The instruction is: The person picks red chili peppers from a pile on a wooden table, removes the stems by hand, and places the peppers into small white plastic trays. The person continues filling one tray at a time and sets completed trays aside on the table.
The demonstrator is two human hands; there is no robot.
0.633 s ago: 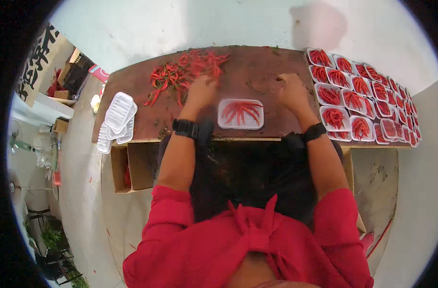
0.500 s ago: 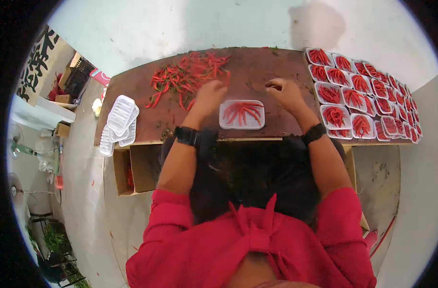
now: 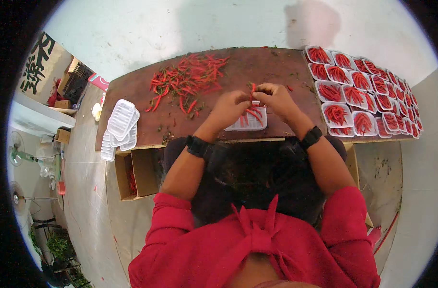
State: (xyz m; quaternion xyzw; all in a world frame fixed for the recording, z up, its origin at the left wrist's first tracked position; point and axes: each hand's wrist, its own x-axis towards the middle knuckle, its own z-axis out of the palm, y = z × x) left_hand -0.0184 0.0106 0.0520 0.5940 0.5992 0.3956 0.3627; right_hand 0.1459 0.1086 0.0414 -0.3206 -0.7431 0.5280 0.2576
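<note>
Both of my hands meet over a white plastic tray (image 3: 234,126) near the table's front edge. My left hand (image 3: 231,106) has its fingers closed on a red chili pepper (image 3: 252,87), which stands up between the two hands. Pinching at the same chili from the other side is my right hand (image 3: 278,100). Several red chilies (image 3: 254,115) lie in the tray, partly covered by my fingers. Beyond my left hand spreads a loose pile of red chilies (image 3: 185,79), some with green stems.
White trays (image 3: 120,120) with no chilies lie stacked at the table's left edge. Many chili-filled trays (image 3: 336,115) crowd the right side, some overlapping. Stem scraps dot the brown tabletop (image 3: 257,62). Below stands a cardboard box (image 3: 144,173); a wall rises behind.
My left hand has moved right from beside the pile, and my right hand has moved left. They now meet at a chili above the tray.
</note>
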